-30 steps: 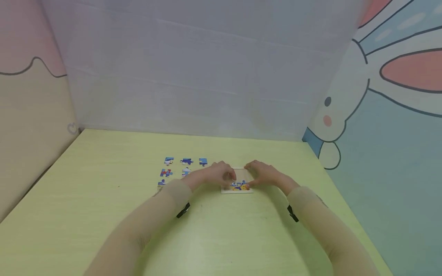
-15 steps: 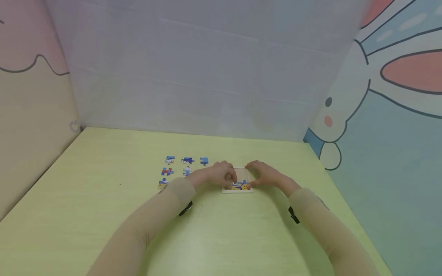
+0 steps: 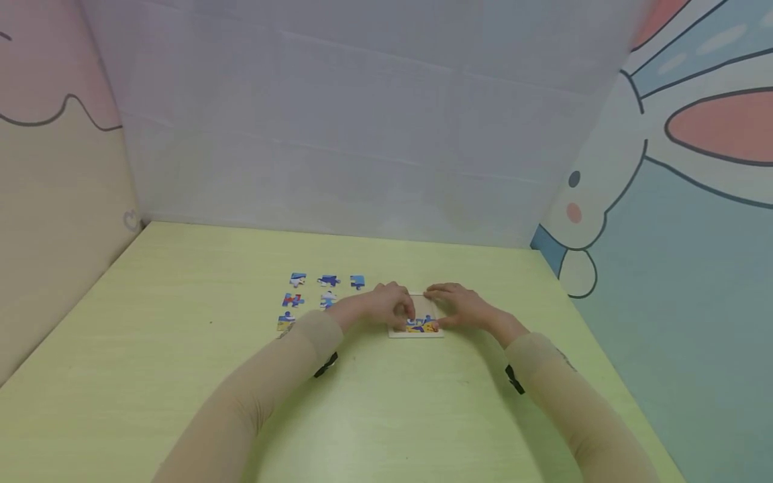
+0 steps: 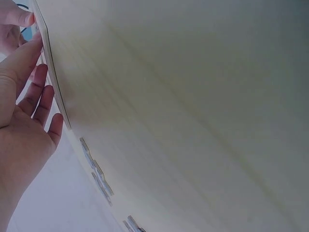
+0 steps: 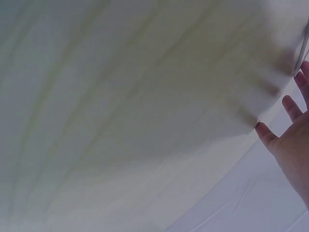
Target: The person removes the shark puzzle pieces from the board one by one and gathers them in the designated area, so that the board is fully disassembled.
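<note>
A shallow wooden puzzle tray [image 3: 417, 336] with a pale rim lies on the table, and joined blue and yellow jigsaw pieces [image 3: 423, 326] fill part of its near side. Over the tray's left side is my left hand [image 3: 389, 305], fingers bent and thumb low; whether a piece sits between the fingertips is hidden. In the left wrist view, that hand [image 4: 26, 111] reaches to the tray's edge [image 4: 53, 72]. My right hand [image 3: 465, 307] rests at the right side, fingers spread and thumb by the near right pieces. Its fingers [image 5: 265, 135] appear in the right wrist view.
Left of the tray, several loose jigsaw pieces lie in rough rows, among them a blue piece [image 3: 357, 282] and a red and blue one [image 3: 292, 300]. My left forearm partly covers this group. A pale wall [image 3: 338, 134] rises behind the yellow-green table [image 3: 181, 376].
The right hand's fingers have shifted slightly left along the tray's far right corner. My left hand stays almost in place over the tray, and the loose pieces lie as before.
</note>
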The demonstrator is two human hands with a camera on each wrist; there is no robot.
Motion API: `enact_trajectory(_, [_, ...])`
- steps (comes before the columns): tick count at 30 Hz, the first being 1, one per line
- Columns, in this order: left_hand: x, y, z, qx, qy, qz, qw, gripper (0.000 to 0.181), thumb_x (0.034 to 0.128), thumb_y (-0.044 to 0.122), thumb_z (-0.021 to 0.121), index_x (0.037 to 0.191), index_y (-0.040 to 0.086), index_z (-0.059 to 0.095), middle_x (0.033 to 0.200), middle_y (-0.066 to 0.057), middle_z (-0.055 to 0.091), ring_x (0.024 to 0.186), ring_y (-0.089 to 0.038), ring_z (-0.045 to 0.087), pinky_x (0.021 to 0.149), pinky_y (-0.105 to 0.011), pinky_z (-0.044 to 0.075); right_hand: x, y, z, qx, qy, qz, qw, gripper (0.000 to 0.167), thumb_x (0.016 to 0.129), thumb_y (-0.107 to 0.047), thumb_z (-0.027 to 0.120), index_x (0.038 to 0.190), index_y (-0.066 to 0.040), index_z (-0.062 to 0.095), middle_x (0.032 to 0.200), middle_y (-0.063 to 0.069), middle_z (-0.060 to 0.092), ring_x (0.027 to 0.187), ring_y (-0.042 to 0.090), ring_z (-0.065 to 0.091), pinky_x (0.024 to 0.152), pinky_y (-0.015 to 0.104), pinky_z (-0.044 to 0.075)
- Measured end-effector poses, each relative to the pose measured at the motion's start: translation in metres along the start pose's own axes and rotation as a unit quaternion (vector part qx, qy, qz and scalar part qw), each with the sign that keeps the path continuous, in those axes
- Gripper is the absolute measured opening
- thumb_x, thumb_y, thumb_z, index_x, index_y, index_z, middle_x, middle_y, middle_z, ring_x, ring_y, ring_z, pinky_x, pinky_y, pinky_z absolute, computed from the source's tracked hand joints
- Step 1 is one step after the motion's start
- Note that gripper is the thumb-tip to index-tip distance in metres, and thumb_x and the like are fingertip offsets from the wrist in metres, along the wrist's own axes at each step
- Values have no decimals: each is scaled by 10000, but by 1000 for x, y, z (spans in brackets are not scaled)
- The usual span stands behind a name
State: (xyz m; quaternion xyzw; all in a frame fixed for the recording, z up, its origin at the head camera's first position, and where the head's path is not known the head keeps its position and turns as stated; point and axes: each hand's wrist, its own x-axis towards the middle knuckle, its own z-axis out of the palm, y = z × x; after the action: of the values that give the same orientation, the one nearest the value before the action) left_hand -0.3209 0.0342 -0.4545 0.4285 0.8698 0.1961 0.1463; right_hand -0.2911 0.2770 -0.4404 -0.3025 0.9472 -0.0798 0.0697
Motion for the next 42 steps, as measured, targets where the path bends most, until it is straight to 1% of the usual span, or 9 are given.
enact_trajectory(4, [-2,2,-1,-197,-3,-39,9998,177,799,260,740,947,299,652,1079,127,559,1103,-110,416,1066,-449,213,0,2,2,13,6,-79,10000,711,838,-464,665,1415,-123,431,1465,106,396,1358,333,321,995,622,304])
enact_trajectory(7, [-1,3,-2,-241,-18,22,9997,176,790,241,743,924,292,641,1025,149,576,1080,-101,440,1064,-462,214,1,3,2,56,-9,-75,10000,711,838,-464,666,1417,-126,428,1464,103,398,1359,327,325,1004,619,294])
enact_trajectory(15, [1,3,-5,19,37,268,9996,182,766,235,752,899,277,634,911,194,614,950,-67,493,989,-412,262,1,2,-1,16,34,-194,9998,702,835,-453,675,1403,-113,443,1446,112,420,1340,330,356,1004,603,310])
enact_trajectory(18, [-1,4,-8,29,108,149,9998,194,743,243,750,887,295,630,911,181,597,933,-104,470,925,-387,298,2,2,-1,48,0,-154,9999,709,831,-459,676,1406,-118,440,1453,111,413,1345,330,350,1013,605,301])
enact_trajectory(21, [-6,6,-14,-73,196,81,9997,201,736,244,748,894,295,635,919,164,596,923,-123,471,912,-393,310,2,2,0,81,-71,-79,9999,721,829,-478,670,1412,-127,432,1463,107,401,1353,329,338,1017,613,290])
enact_trajectory(27, [-18,4,-30,-55,312,358,9989,147,809,260,714,937,255,641,948,146,599,993,-126,496,997,-436,264,3,2,0,54,-93,-9,9999,722,819,-477,682,1408,-134,441,1459,99,407,1353,324,342,1015,604,301])
enact_trajectory(32, [-32,0,-41,-47,382,508,9980,147,823,285,723,934,247,634,955,131,598,1040,-188,533,988,-443,286,3,2,-2,-45,-60,-80,9999,715,826,-462,680,1405,-116,443,1446,112,422,1334,336,367,1014,586,316])
enact_trajectory(37, [-51,-3,-52,-70,408,602,9973,138,820,253,723,929,245,639,926,132,606,1025,-221,553,962,-443,328,2,1,-3,-38,-56,-92,9999,707,829,-437,687,1403,-107,441,1442,116,425,1332,343,368,1017,584,314])
enact_trajectory(42, [-74,-7,-60,-105,358,708,9968,141,823,236,717,941,235,639,941,129,603,1020,-242,549,992,-485,291,2,-1,-3,-65,-75,-79,9999,705,833,-427,685,1409,-106,433,1450,117,415,1341,344,354,1022,585,305])
